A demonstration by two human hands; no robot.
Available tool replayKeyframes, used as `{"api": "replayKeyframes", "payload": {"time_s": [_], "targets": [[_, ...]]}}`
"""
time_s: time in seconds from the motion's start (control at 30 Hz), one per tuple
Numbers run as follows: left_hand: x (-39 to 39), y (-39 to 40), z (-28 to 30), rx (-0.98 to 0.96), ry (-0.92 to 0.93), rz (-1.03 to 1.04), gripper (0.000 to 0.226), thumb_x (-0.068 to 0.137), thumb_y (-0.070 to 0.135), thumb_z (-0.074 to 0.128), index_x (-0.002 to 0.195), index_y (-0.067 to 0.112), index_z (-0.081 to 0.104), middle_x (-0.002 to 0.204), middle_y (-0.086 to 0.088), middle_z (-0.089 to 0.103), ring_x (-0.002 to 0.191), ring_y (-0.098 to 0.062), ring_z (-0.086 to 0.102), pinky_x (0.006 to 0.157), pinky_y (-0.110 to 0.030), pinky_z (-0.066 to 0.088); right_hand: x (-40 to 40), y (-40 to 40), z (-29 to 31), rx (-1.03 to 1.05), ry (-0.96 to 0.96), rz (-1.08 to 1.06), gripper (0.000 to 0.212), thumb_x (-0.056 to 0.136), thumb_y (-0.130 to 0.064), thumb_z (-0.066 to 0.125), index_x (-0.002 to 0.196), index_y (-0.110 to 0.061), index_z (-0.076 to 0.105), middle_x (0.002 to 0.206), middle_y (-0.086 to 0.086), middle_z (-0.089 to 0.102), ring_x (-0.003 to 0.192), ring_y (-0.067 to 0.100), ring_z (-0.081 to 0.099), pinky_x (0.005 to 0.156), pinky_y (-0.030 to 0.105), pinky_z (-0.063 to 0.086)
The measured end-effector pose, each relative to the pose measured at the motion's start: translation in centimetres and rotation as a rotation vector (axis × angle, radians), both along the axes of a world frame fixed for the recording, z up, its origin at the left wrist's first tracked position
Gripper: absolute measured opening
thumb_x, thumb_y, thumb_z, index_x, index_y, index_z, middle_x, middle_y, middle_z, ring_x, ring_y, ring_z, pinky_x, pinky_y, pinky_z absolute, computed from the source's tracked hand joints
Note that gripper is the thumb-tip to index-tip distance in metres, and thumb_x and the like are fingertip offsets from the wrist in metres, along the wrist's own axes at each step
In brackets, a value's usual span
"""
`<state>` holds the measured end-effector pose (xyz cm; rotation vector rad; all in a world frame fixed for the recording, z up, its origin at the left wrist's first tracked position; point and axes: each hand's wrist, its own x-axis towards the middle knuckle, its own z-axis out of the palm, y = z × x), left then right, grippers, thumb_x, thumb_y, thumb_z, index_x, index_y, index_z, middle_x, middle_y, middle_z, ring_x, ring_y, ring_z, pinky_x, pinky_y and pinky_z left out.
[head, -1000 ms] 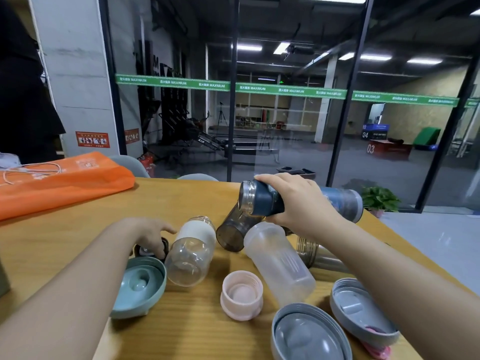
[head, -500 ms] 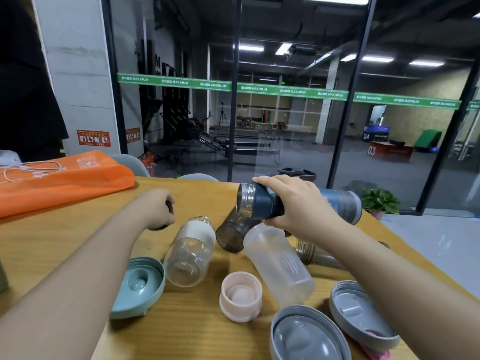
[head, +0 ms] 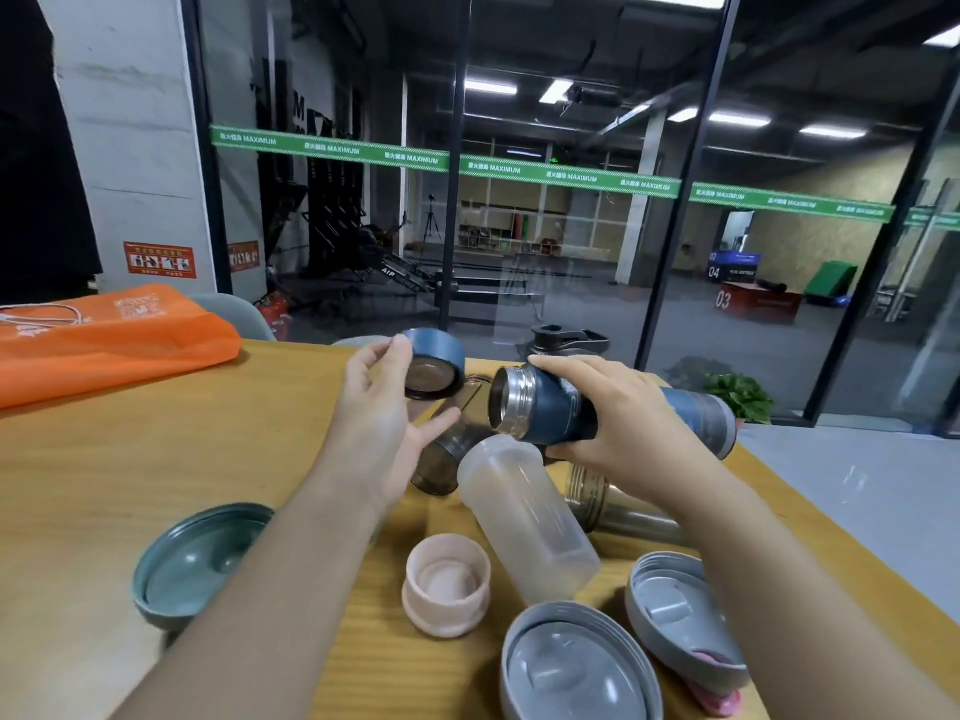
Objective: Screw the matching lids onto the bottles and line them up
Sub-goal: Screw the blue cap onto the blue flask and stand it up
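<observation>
My right hand (head: 618, 413) grips a dark blue steel bottle (head: 550, 413) held sideways above the table, its open metal mouth facing left. My left hand (head: 379, 418) holds a matching blue lid (head: 434, 368) between thumb and fingers, a short way left of that mouth, its dark inside facing me. Below lie a frosted clear bottle (head: 530, 517), a smoky dark bottle (head: 447, 454) and a metallic bottle (head: 613, 506), all on their sides. Loose lids rest near the front: pink (head: 447, 584), teal (head: 197, 563), and two grey ones (head: 576, 667) (head: 680, 621).
The wooden table (head: 156, 459) carries an orange bag (head: 104, 340) with a white cable at the back left. A black lid (head: 566, 340) sits at the far edge by the glass wall. The table's right edge drops to the grey floor.
My left hand picked the blue lid up from the table's left side and carried it up toward the bottle mouth. The right hand kept the blue bottle nearly still.
</observation>
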<state>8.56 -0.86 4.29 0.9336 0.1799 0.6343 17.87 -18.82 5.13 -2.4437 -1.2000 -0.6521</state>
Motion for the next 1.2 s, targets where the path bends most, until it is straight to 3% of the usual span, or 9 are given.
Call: {"api": "replayKeyframes", "payload": {"time_s": [0.1,0.2,0.33,0.4,0.53,0.67,0.8,0.93,1.2], "targets": [[0.3,-1.3,-1.3,0.022,0.001,-0.060,0.040,0.090,0.025,0.057,0.123,0.011,0.040,0.109,-0.011,0.062,0.100,-0.025,0.065,0.096,-0.046,0.047,0.0,-1.2,-0.7,0.050,-0.026,0.023,0.078,0.069,-0.027,0.081,0.135,-0.038,0.042,0.131,-0.013,0.052,0.121,0.014,0.044,0.102,0.035,0.027],[0.3,-1.9,-2.2,0.063,0.018,-0.076,0.050,0.070,0.020,0.070,0.108,0.006,0.041,0.111,-0.017,0.059,0.092,-0.016,0.069,0.097,-0.039,0.049,0.1,-2.1,-1.4,0.117,-0.033,0.056,0.076,0.066,-0.025,0.082,0.133,-0.037,0.045,0.126,-0.013,0.055,0.116,0.011,0.045,0.101,0.037,0.031],[0.5,-2.1,-4.1,0.243,0.079,-0.087,0.062,0.059,0.012,0.084,0.103,0.025,0.042,0.117,-0.014,0.054,0.101,-0.026,0.061,0.093,-0.045,0.051,0.1,-2.6,-1.9,0.115,-0.038,0.077,0.084,0.061,-0.023,0.085,0.132,-0.040,0.043,0.124,-0.016,0.054,0.117,0.008,0.042,0.104,0.048,0.034],[0.7,-2.0,-5.0,0.418,0.108,-0.108,0.071,0.051,0.030,0.086,0.109,0.032,0.046,0.117,-0.008,0.059,0.106,-0.024,0.062,0.093,-0.045,0.051,0.0,-2.7,-2.2,0.106,-0.037,0.092,0.088,0.059,-0.024,0.086,0.130,-0.045,0.038,0.124,-0.020,0.052,0.119,0.007,0.043,0.105,0.054,0.032],[0.7,-2.1,-5.7,0.653,0.115,-0.133,0.079,0.052,0.056,0.074,0.121,0.027,0.051,0.114,0.001,0.065,0.105,-0.014,0.063,0.085,-0.032,0.053,-0.3,-2.6,-2.7,0.093,-0.063,0.110,0.091,0.058,-0.023,0.086,0.131,-0.045,0.036,0.127,-0.013,0.056,0.119,0.014,0.049,0.103,0.057,0.034],[0.5,-2.4,-5.8,0.764,0.086,-0.092,0.068,0.054,0.058,0.069,0.114,0.031,0.051,0.107,0.007,0.066,0.096,-0.001,0.064,0.075,-0.019,0.052,-0.5,-2.6,-3.2,0.102,-0.128,0.097,0.089,0.058,-0.022,0.086,0.131,-0.040,0.040,0.127,-0.009,0.057,0.116,0.012,0.045,0.108,0.055,0.030],[0.4,-2.1,-5.8,0.848,0.138,-0.029,0.064,0.053,0.067,0.066,0.109,0.039,0.052,0.106,0.012,0.066,0.099,-0.003,0.063,0.082,-0.030,0.054,-0.5,-2.5,-3.6,0.095,-0.149,0.091,0.088,0.059,-0.022,0.086,0.132,-0.039,0.041,0.127,-0.009,0.057,0.116,0.011,0.044,0.109,0.046,0.021],[0.5,-2.0,-6.0,0.840,0.133,0.001,0.067,0.049,0.069,0.067,0.106,0.038,0.054,0.106,0.009,0.067,0.099,-0.011,0.064,0.085,-0.045,0.055,-0.5,-2.4,-4.0,0.080,-0.152,0.097,0.086,0.059,-0.024,0.086,0.132,-0.037,0.043,0.127,-0.008,0.057,0.116,0.015,0.049,0.109,0.050,0.028],[0.5,-2.5,-6.6,0.878,0.108,-0.017,0.066,0.050,0.062,0.070,0.111,0.045,0.051,0.111,0.013,0.064,0.102,-0.004,0.062,0.089,-0.034,0.053,-0.8,-1.9,-4.6,0.103,-0.151,0.126,0.082,0.059,-0.029,0.079,0.132,-0.038,0.042,0.125,-0.008,0.058,0.114,0.016,0.048,0.106,0.045,0.028]]}}
